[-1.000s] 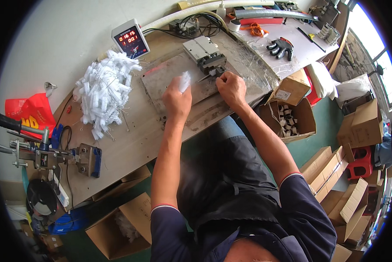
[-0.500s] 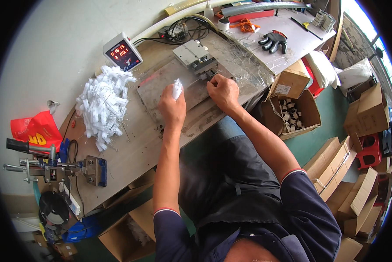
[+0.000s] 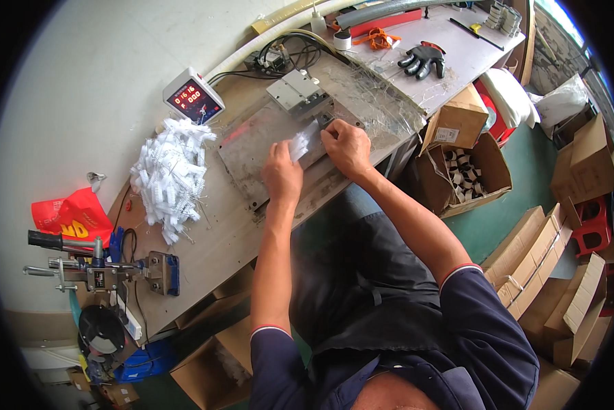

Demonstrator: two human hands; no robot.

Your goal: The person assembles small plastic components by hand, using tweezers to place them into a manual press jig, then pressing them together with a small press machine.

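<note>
My left hand (image 3: 283, 171) is closed on a small white bristle brush (image 3: 303, 142), which is blurred and points toward the machine. My right hand (image 3: 348, 145) is closed in a pinch against the front of a small metal machine head (image 3: 296, 90); whatever its fingertips grip is hidden. Both hands are over the metal base plate (image 3: 242, 157), a short gap apart. To the left of the plate lies a heap of white brushes (image 3: 170, 181) with thin wire ends.
Behind the heap stands a counter box (image 3: 192, 97) with red lit digits. A lever press (image 3: 102, 270) and red bag (image 3: 74, 215) are on the left. Right of the bench, a carton (image 3: 491, 171) holds curved pieces. A black glove (image 3: 423, 61) lies on the side table.
My left hand has moved right, bringing the brush close to the machine head. My right hand stays at the machine. The counter's digits have changed, and the whole view has shifted slightly.
</note>
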